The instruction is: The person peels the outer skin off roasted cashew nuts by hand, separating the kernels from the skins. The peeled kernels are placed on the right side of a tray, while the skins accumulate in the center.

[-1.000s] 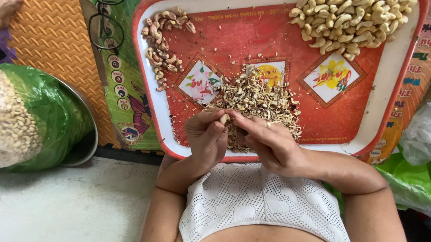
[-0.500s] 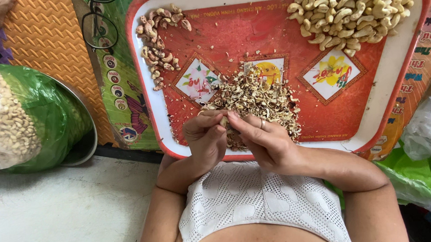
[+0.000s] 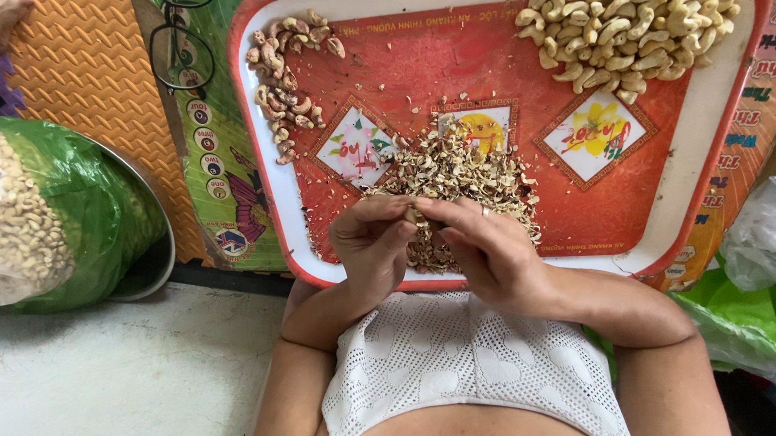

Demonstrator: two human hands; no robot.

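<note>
Pinching one small cashew (image 3: 412, 213) btwn left hand (image 3: 373, 242) and right hand (image 3: 487, 248), both grips clenched on it, above husk pile (image 3: 456, 175) mid red tray (image 3: 272, 206); peeled cashews (image 3: 634, 19) far-right corner.

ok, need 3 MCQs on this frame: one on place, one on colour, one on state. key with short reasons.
1. Where on the red tray is the heap of pale peeled nuts?
A. far right corner
B. far left corner
C. near edge, centre

2. What colour is the bag holding nuts in the metal bowl?
A. blue
B. green
C. black

3. How do the left hand and right hand stand?
A. flat on the floor
B. apart, in separate heaps
C. fingers meeting over the pile of husks

Key: 1 A, pale heap lies top right; 2 B, the plastic is green; 3 C, both hands' fingers pinch something small together above the husks.
</note>
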